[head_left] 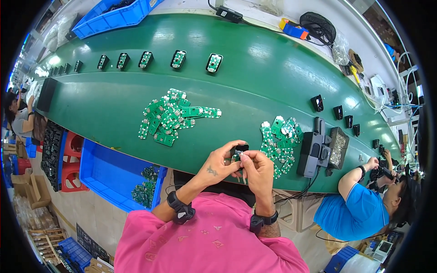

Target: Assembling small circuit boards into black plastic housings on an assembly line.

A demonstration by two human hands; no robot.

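Observation:
Close to the bench's front edge, my left hand (213, 165) is closed around a small black plastic housing (240, 148). Green from a circuit board shows at its opening, partly covered by fingers. My right hand (259, 168) is closed too, its thumb and fingertips pinched at the same housing; exactly what they press is hidden. Just beyond my right hand lies a pile of green circuit boards (281, 139). A larger heap of such boards (167, 116) is spread to the left. Each wrist wears a black strapped device.
Black housings with boards (178, 59) stand in a row at the far left; housings (317, 103) also line the right. A dark grey device (311, 152) and a tray of small metal parts (338, 148) stand at right. Below left is a blue bin (109, 175). A co-worker (364, 209) sits right.

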